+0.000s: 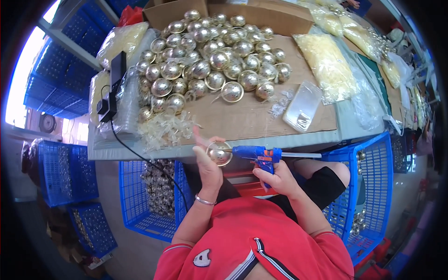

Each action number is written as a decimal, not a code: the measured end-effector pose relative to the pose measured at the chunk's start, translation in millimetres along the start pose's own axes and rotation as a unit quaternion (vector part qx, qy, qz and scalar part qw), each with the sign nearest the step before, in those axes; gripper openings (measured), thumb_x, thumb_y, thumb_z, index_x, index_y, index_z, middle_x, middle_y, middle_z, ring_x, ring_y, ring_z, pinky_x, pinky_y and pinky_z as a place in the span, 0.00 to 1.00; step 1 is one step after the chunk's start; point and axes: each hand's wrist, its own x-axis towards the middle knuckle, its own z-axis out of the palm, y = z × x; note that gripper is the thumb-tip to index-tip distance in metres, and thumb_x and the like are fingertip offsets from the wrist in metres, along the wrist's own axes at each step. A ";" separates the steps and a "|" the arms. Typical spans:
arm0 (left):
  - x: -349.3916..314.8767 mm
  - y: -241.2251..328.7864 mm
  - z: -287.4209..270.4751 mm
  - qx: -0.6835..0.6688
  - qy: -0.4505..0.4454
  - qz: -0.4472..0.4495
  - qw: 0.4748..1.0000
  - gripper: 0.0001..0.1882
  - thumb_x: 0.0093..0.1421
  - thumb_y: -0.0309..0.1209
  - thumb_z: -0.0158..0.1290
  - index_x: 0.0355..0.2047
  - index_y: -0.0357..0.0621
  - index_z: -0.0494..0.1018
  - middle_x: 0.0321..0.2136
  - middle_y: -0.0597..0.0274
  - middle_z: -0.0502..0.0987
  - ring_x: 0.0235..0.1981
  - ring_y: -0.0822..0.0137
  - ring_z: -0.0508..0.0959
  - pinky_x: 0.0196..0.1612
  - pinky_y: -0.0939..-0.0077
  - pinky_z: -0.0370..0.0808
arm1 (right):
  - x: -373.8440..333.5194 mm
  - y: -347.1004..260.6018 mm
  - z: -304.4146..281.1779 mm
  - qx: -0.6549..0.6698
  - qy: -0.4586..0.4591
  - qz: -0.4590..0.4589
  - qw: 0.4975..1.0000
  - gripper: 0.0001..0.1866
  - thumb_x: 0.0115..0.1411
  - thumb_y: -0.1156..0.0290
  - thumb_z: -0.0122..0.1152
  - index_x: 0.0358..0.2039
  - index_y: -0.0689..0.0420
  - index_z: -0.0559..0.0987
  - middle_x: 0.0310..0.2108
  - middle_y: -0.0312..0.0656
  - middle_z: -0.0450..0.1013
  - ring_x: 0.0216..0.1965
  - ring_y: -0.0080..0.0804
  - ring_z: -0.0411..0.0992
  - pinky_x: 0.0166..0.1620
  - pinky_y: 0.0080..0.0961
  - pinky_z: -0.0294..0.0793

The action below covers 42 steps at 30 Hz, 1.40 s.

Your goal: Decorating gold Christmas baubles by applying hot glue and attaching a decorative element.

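— While the left hand pinches a gold half-shell just off the tabletop's near edge, what could go wrong?

— The right hand is clenched on a blue glue gun, its nozzle touching the shell's rim. The thumb sits just beside that nozzle, so a slip could burn it, I judge. Too much glue could string onto the lap below.

— Anything else?

— A black cord hangs over the near edge, near the left forearm. A snag could drag the black box at the left edge.

— And the packages?

— Clear bags of pale yellow pieces lie along the right edge; another bulges at the far left corner. A small clear bag lies flat beside the heap of gold shells. An open brown carton stands at the far edge. Blue crates stand on the floor on both sides, holding what are probably more shells, though the view there is poor.

— Labels?

— None that I can see.
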 end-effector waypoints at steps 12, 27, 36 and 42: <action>-3.2 31.8 -30.7 -0.026 0.053 0.034 0.998 0.39 0.60 0.64 0.28 0.67 0.63 0.36 0.34 0.60 0.71 0.20 0.72 0.69 0.15 0.83 0.62 | 12.3 -10.0 -106.5 -0.067 0.264 -0.073 0.959 0.12 0.55 0.71 0.58 0.41 0.59 0.74 0.26 0.30 0.70 0.26 0.15 0.66 0.30 0.14 0.65; -11.1 29.7 -63.7 -0.022 0.100 0.042 0.994 0.39 0.61 0.64 0.28 0.66 0.62 0.36 0.32 0.59 0.71 0.20 0.69 0.72 0.14 0.84 0.62 | 81.4 -12.5 -22.7 -0.364 0.288 -0.346 0.816 0.05 0.53 0.78 0.58 0.32 0.63 0.76 0.29 0.44 0.72 0.31 0.41 0.71 0.38 0.31 0.70; -16.0 27.2 -62.5 0.012 0.077 0.035 0.996 0.38 0.63 0.61 0.27 0.67 0.56 0.38 0.35 0.59 0.71 0.27 0.77 0.70 0.28 0.86 0.71 | 176.8 22.8 78.1 -0.403 0.164 -0.362 0.824 0.06 0.50 0.73 0.61 0.29 0.59 0.77 0.26 0.46 0.70 0.34 0.47 0.68 0.38 0.38 0.68; -15.4 31.1 -65.4 0.020 0.073 0.037 0.996 0.39 0.63 0.61 0.27 0.67 0.55 0.38 0.34 0.60 0.72 0.25 0.78 0.70 0.26 0.88 0.70 | 185.4 10.8 50.1 -0.328 0.186 -0.326 0.867 0.05 0.52 0.78 0.59 0.31 0.60 0.76 0.27 0.47 0.73 0.25 0.41 0.73 0.30 0.29 0.72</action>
